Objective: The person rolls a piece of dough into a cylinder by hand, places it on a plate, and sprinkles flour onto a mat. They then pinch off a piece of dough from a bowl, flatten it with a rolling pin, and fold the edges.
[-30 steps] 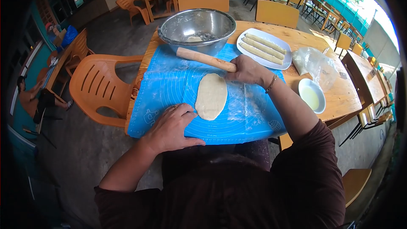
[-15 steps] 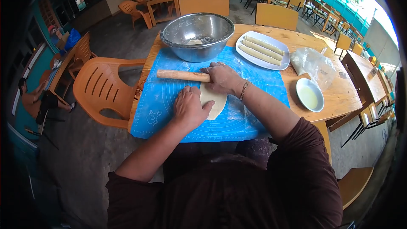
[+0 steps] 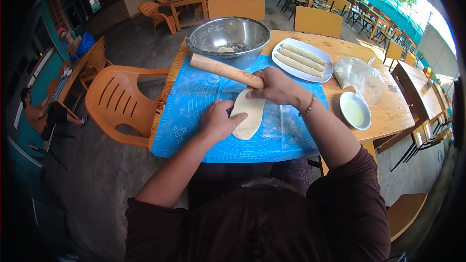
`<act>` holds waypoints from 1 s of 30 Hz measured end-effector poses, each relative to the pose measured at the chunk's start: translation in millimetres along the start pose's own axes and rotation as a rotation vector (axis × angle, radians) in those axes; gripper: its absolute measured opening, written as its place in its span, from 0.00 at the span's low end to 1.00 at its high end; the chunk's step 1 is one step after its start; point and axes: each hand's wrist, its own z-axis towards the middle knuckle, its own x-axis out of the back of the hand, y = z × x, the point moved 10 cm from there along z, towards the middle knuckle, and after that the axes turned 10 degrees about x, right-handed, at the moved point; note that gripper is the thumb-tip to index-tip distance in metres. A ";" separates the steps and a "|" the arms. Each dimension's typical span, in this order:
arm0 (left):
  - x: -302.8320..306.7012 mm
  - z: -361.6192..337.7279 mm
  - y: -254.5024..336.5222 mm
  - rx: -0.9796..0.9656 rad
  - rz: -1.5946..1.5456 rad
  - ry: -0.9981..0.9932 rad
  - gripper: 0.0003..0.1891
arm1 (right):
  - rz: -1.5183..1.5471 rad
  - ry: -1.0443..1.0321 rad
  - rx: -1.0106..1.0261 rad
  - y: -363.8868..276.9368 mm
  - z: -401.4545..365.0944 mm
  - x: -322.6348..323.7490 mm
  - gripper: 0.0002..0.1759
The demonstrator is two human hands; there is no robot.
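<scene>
A flat oval of pale dough (image 3: 249,115) lies on the blue silicone mat (image 3: 194,102). My left hand (image 3: 217,121) pinches the dough's left edge, which is lifted slightly off the mat. My right hand (image 3: 275,86) grips one end of a wooden rolling pin (image 3: 224,70), which slants up and left above the dough's far end, toward the steel bowl (image 3: 229,35).
A white plate (image 3: 324,71) holds three rolled dough sticks. A clear plastic bag (image 3: 359,73) and a small white bowl of liquid (image 3: 355,110) sit at the right of the wooden table (image 3: 383,104). Orange plastic chair (image 3: 119,102) at left. A person sits far left.
The rolling pin went from level across the dough to slanted, its far end swung toward the bowl. My left hand shifted down the dough's left edge and lifted it.
</scene>
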 end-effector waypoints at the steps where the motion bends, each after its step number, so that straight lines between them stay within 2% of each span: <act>1: 1.6 -1.1 0.1 -0.002 0.000 -0.004 0.26 | 0.001 0.002 -0.004 -5.3 -6.2 6.8 0.16; 3: -13.6 -6.1 2.2 0.003 -0.233 -0.245 0.16 | 0.197 0.100 -0.063 -7.0 -20.0 24.2 0.13; 4: -11.1 -7.1 4.8 0.002 -0.233 -0.249 0.16 | 0.228 0.111 -0.055 -7.2 -26.4 30.6 0.17; 6: -4.8 -8.9 19.6 -0.022 -0.626 -0.372 0.11 | 0.245 0.172 -0.107 -9.7 -41.0 43.4 0.17; 10: 24.3 12.3 38.3 -0.034 -0.688 -0.366 0.10 | 0.219 0.274 -0.270 5.9 -70.9 50.4 0.16; 11: 29.6 18.8 43.6 -0.035 -0.644 -0.353 0.11 | 0.214 0.295 -0.343 17.6 -78.5 48.5 0.16; 13: 28.7 34.0 47.1 -0.040 -0.601 -0.345 0.11 | 0.207 0.285 -0.359 40.3 -82.7 35.4 0.17; 15: 21.5 58.0 33.8 -0.064 -0.317 -0.149 0.13 | 0.015 0.276 -0.393 66.1 -87.6 25.0 0.19; 16: 11.7 60.2 28.4 -0.070 -0.316 -0.151 0.13 | -0.163 0.270 -0.375 58.8 -88.7 28.8 0.21; 19: 15.9 36.2 40.9 -0.312 0.176 0.217 0.28 | -0.248 0.276 -0.381 51.9 -88.0 33.1 0.22; 20: -5.8 40.6 25.9 -0.194 0.215 -0.032 0.34 | -0.246 0.276 -0.382 46.9 -89.3 36.3 0.22; 23: -17.9 20.5 12.7 -0.161 0.403 -0.031 0.37 | -0.216 0.179 -0.363 29.9 -90.6 33.3 0.18; 26: -23.6 16.6 8.3 -0.149 0.451 -0.107 0.39 | -0.170 0.113 -0.318 32.8 -90.9 21.1 0.18; 28: -22.2 14.1 8.3 -0.149 0.459 -0.091 0.40 | -0.072 0.098 -0.303 36.2 -89.7 13.0 0.18; 30: -23.7 10.2 11.5 -0.161 0.469 -0.089 0.40 | -0.132 0.073 -0.290 28.7 -87.0 15.1 0.18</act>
